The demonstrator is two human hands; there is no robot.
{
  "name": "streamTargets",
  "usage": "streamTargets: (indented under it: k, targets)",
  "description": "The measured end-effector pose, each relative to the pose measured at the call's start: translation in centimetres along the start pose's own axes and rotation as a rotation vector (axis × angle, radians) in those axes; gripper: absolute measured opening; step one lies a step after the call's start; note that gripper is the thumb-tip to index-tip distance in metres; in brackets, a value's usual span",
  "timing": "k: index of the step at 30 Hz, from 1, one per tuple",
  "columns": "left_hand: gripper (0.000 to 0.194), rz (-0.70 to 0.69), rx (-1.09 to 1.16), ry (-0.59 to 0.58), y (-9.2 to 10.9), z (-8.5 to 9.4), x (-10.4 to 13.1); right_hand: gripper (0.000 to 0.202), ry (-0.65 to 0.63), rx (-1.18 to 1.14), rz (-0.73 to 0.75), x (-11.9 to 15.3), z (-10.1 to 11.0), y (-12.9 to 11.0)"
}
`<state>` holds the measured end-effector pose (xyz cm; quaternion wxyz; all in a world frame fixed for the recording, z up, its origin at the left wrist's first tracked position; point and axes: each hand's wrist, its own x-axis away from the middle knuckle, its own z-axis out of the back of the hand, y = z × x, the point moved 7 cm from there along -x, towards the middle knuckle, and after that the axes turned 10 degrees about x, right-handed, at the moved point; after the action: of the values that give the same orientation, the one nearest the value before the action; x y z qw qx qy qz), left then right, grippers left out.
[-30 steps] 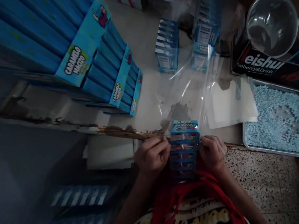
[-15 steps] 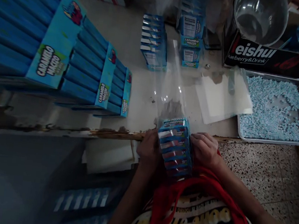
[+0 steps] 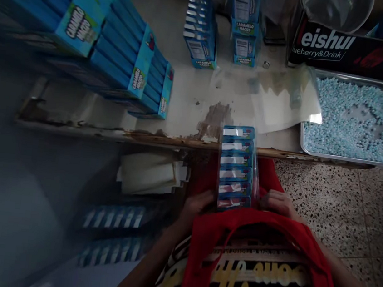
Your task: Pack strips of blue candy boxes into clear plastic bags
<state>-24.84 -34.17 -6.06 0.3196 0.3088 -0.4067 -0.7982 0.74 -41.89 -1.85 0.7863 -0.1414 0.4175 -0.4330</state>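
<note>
1. Here's the left hand [image 3: 201, 202], blurred, fingers bent in beside the pack's near end; whether they pinch anything, I can't tell.
2. Across from it, the right hand [image 3: 278, 203], fingers curled by the clear film [image 3: 256, 180]; its grip is hidden from me too.
3. Between them, the pack of small blue boxes [image 3: 236, 166], six in a row, its near end at the red apron [image 3: 226, 218], its far end over the worktop's edge.
4. Out on the worktop [image 3: 185, 102], translucent sheets [image 3: 277, 107] lie beside a metal tray [image 3: 350, 158] of pale-blue pieces [image 3: 331, 112].
5. Farther left, big CARAMELO MACIZO boxes [image 3: 88, 14] stand in a row.
</note>
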Motion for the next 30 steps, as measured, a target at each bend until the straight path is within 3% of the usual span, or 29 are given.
streamTargets:
  k: [3, 4, 6, 8, 10, 11, 14, 17, 22, 26, 28, 30]
  targets:
    - [0.027, 0.262, 0.368, 0.102, -3.1, -1.2, 2.1, 0.033, -0.004, -0.107, -0.213, 1.4, -0.8, 1.3]
    - [0.035, 0.336, 0.494, 0.153, -3.9, -1.5, 2.4, 0.033, -0.044, -0.133, -0.312, 1.4, -1.4, 1.8]
    - [0.062, 0.442, 0.71, 0.224, -4.5, -2.3, 2.3, 0.049, -0.127, -0.197, -0.476, 1.1, -2.5, 2.3]
    - [0.088, 0.494, 0.806, 0.255, -3.8, -2.5, 1.6, 0.058, -0.151, -0.205, -0.504, 0.2, -3.1, 1.9]
    - [0.098, 0.515, 0.752, 0.297, -2.4, -1.8, 0.7, 0.059, -0.098, -0.12, -0.417, -1.1, -3.0, 1.2]
    - [0.094, 0.515, 0.677, 0.321, -1.6, -1.2, 0.2, 0.061, -0.066, -0.058, -0.366, -1.6, -2.9, 0.9]
    - [0.068, 0.434, 0.341, 0.367, 1.1, 0.8, -1.5, 0.077, -0.021, 0.145, -0.277, -2.7, -2.7, 0.7]
    - [0.052, 0.278, 0.074, 0.341, 2.8, 1.6, -3.3, 0.085, 0.003, 0.341, -0.242, -3.5, -2.8, 1.1]
    - [0.044, 0.07, -0.005, 0.426, 2.9, 1.5, -5.9, 0.067, 0.002, 0.498, -0.334, -5.6, -3.9, 2.5]
    - [0.048, 0.134, 0.098, 0.385, 1.6, 1.9, -7.0, 0.062, 0.086, 0.433, -0.378, -6.9, -3.0, 2.3]
    - [0.071, 0.259, 0.241, 0.317, 0.2, 2.9, -7.0, 0.072, 0.063, 0.304, -0.423, -6.7, -1.8, 2.7]
    - [0.119, 0.34, 0.497, 0.283, -0.8, 4.5, -7.4, 0.09, 0.063, 0.079, -0.529, -6.3, -0.3, 3.9]
